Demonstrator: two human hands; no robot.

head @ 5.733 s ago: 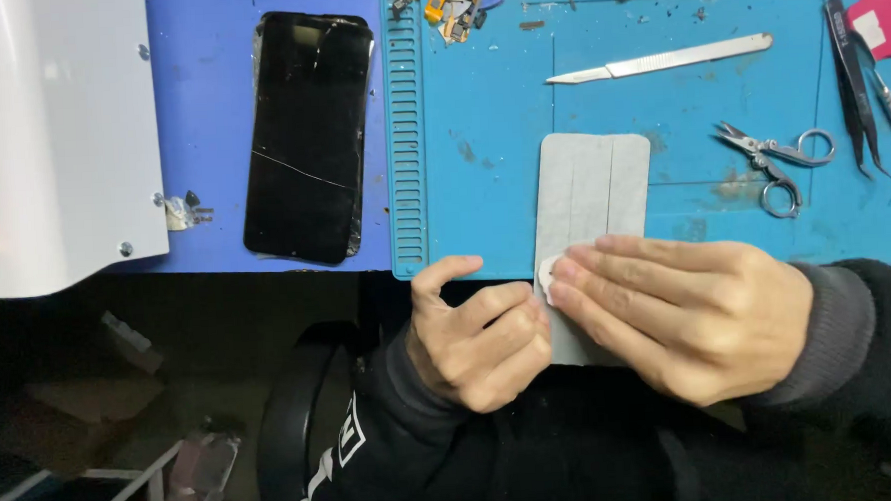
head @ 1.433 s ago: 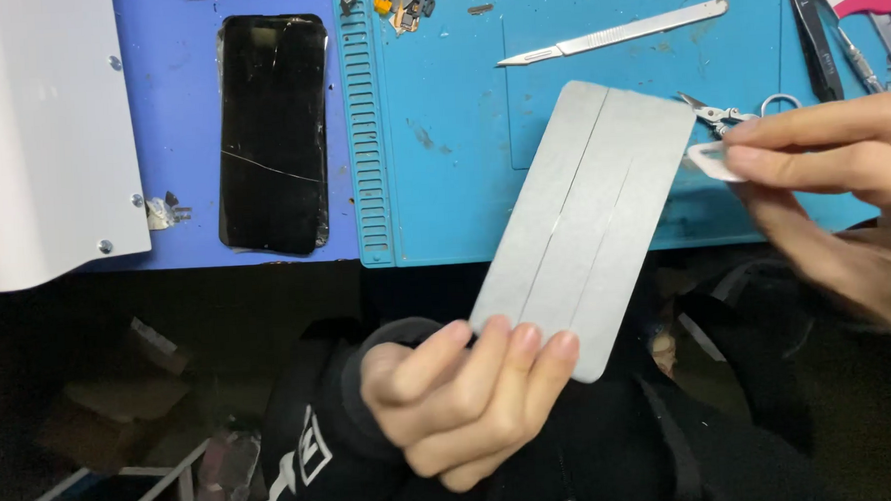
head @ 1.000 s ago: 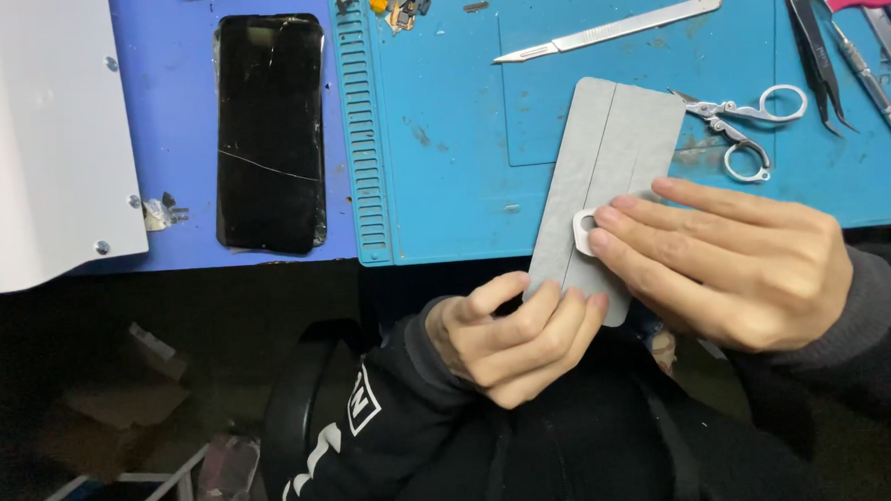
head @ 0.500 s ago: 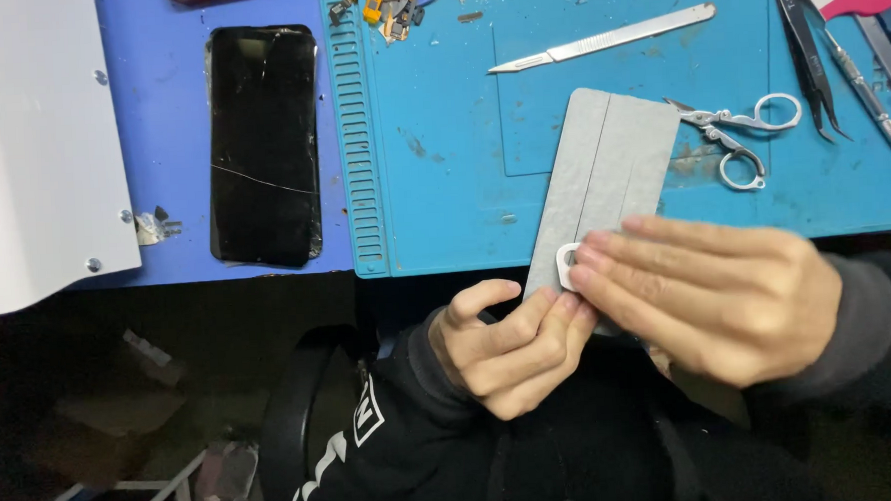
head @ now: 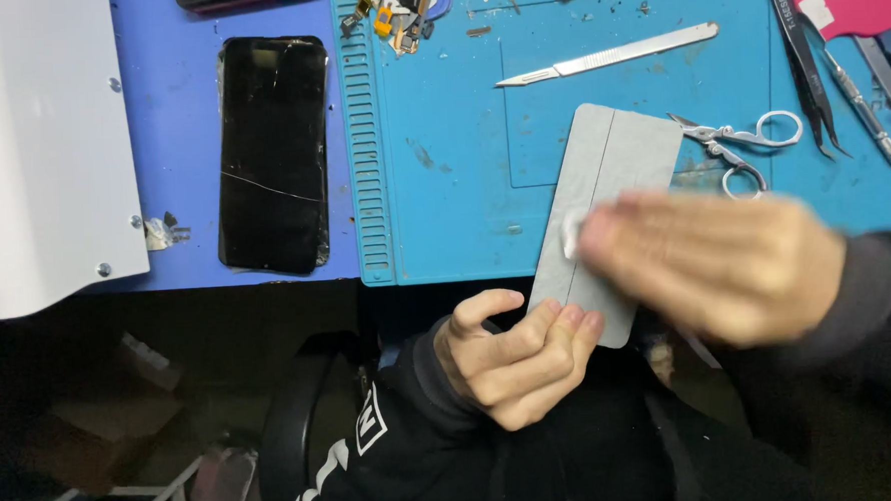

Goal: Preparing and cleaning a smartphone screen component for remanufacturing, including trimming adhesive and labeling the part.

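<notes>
Head view: teal work mat (head: 464,210) on a blue bench (head: 180,142).

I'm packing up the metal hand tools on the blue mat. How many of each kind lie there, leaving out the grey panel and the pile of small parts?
Scalpel: 1
Scissors: 1
Tweezers: 1
Thin metal probe: 1
Total: 4
The right edge of the frame cuts off whatever lies further out.
</notes>
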